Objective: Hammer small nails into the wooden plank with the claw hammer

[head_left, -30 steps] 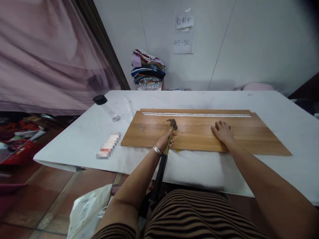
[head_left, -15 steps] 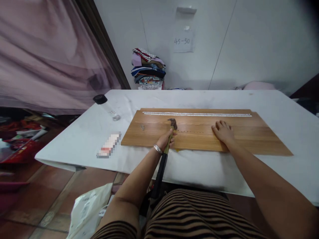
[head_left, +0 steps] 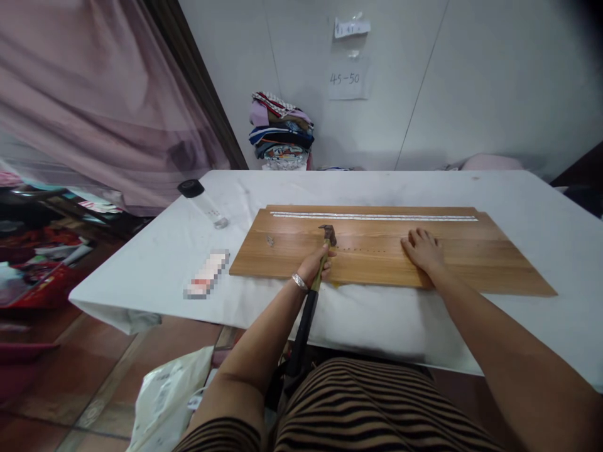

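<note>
Left fingers [head_left: 326, 266] gripping hammer [head_left: 308, 306], right hand [head_left: 425, 251] resting spread on board [head_left: 377, 267]; I'm seeing white table [head_left: 141, 263], pale wall [head_left: 471, 81].

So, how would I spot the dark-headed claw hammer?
On the white-covered table, find the long brown wooden board. Over its near edge, the bare left hand grips the hammer. Unlike the thin white strips beyond, it has a dark claw head.
</note>
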`<state>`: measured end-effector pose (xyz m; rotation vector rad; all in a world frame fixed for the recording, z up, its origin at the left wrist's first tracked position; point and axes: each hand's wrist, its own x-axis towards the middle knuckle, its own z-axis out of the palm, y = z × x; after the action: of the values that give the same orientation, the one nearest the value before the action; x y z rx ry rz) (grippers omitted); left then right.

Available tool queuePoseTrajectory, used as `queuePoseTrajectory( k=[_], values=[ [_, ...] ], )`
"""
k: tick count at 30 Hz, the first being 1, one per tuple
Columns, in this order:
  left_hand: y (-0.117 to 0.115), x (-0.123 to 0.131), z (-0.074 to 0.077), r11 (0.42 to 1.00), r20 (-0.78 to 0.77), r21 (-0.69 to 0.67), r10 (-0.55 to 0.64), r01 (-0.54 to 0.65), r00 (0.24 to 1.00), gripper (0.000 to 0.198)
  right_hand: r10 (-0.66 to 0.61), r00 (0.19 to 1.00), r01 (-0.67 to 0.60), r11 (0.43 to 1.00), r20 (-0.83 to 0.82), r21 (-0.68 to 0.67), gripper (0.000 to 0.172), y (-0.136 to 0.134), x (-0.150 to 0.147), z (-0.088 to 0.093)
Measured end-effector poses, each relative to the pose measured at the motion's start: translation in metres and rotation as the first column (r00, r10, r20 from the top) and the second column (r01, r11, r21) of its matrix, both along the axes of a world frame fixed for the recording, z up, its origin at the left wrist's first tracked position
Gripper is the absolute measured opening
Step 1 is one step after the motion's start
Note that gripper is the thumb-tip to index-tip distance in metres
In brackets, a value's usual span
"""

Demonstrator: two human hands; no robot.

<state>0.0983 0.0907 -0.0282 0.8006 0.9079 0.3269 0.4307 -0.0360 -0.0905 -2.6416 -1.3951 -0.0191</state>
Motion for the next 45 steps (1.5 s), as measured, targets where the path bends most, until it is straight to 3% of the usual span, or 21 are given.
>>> queuePoseTrajectory(
  k=[36,45],
  values=[
    [-0.004,0.001,0.012,1.0,-0.077,0.011,0.0,0.001,0.997,0.046,0.002,1.0,-0.002,1.0,-0.019,-0.005,0.049,0.001,-0.002,0.0],
    [-0.002,0.0,0.008,1.0,-0.091,0.019,-0.01,0.011,0.996,0.044,0.0,1.0,0.0,1.0,-0.017,-0.007,0.05,0.001,-0.002,0.0]
  ],
)
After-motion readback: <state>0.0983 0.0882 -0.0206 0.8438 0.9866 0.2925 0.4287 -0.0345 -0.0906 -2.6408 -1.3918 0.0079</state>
